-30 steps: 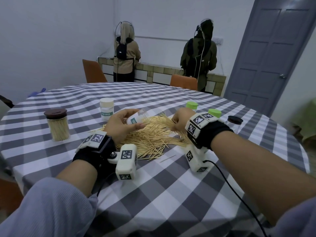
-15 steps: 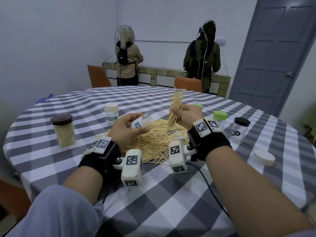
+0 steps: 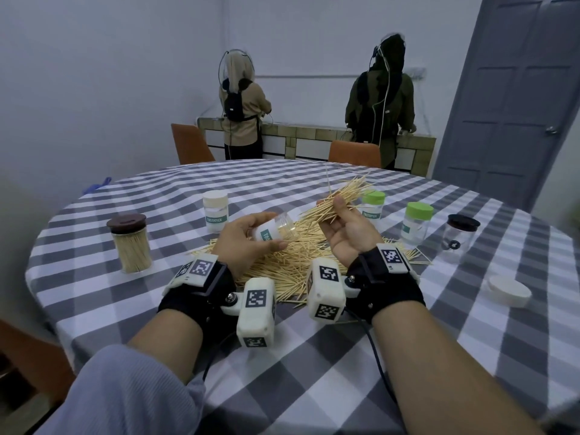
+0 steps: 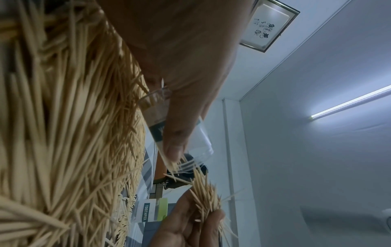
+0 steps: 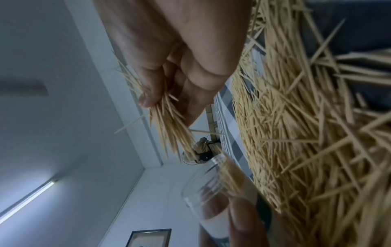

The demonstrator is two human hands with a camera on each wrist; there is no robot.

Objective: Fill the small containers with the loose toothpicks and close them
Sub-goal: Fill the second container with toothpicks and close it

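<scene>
A small clear container (image 3: 276,231) is held in the left hand (image 3: 248,243), with the fingers and thumb curled round it. It is tipped on its side, and its open mouth is turned toward the right hand (image 3: 345,233). Some toothpicks can already be seen inside it in the right wrist view.

A bunch of toothpicks (image 3: 342,200) is pinched in the right hand, between the thumb and the curled fingers. The bunch is held slanted, with one end near the mouth of the container and the other end fanned out up and away from the hand. The two hands are close together but are not touching.

Right under both hands, a big pile of loose toothpicks (image 3: 292,262) is spread on the checked tablecloth (image 3: 314,356).

Past the left hand, a closed container with a white lid (image 3: 215,211) is stood. Farther out to the left, a jar with a brown lid (image 3: 129,243) is seen, packed with toothpicks.

Just past the right hand, two containers with green lids (image 3: 417,224) are stood. Farther to the right, a clear jar with a dark lid (image 3: 459,240) is placed. A loose white lid (image 3: 507,291) is laid flat out to the right of the right wrist.
</scene>
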